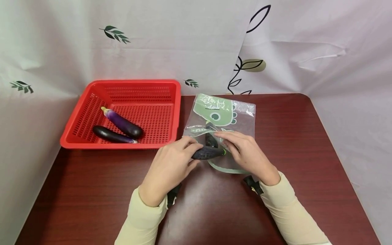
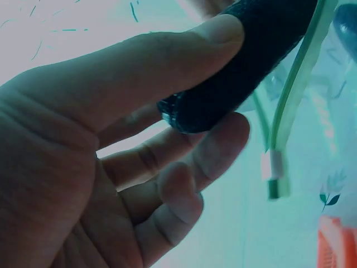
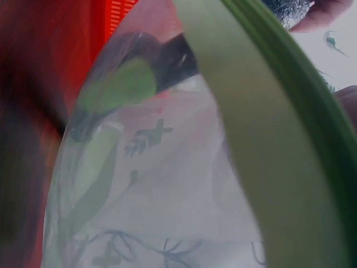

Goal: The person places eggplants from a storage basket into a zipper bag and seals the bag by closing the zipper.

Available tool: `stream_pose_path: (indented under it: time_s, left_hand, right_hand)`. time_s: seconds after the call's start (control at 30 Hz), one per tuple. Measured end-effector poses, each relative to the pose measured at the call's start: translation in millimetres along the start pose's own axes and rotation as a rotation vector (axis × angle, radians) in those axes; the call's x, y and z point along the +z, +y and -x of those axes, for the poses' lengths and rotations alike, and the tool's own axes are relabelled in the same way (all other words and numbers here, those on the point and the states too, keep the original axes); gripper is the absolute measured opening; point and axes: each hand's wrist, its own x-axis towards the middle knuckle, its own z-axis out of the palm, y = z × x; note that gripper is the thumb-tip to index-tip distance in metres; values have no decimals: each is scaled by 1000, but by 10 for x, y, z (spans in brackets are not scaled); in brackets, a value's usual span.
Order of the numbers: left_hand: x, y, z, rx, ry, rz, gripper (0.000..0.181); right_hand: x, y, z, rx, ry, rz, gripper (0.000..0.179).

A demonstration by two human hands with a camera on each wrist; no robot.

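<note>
In the head view my left hand (image 1: 171, 163) grips a long, dark, bumpy-skinned vegetable (image 1: 209, 153) with a green tip, pointing right at the mouth of a clear zip bag (image 1: 245, 119). The left wrist view shows the thumb and fingers pinching this dark vegetable (image 2: 234, 72) near one end, beside the bag's green zip strip (image 2: 295, 72). My right hand (image 1: 252, 156) holds the bag's edge at the opening. Another dark vegetable (image 1: 211, 139) shows through the plastic inside the bag. Up close in the right wrist view is the green bag edge (image 3: 290, 106); most of the right hand is hidden there.
Left of the bag stands a red slotted basket (image 1: 177, 112) holding two eggplants, one purple with a pale stem (image 1: 122, 124) and one darker (image 1: 110, 134). A reddish-brown table (image 1: 300, 143) lies under everything, with white patterned cloth (image 1: 171, 44) behind and at both sides.
</note>
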Motion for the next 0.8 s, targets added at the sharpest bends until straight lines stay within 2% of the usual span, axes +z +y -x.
stream_pose_path:
  time_s: [0.3,0.57,0.8]
  left_hand:
    - [94,39,-25,44,29,-3,33]
    - [109,62,-30,66,-3,-19,35]
    - [145,72,-49,84,2,-46,37]
  right_hand:
    - [4,-1,3,-13,-2,14,37]
    - [7,-1,3,-23,11,12,36]
    - [11,-3,7,-25,20,12,36]
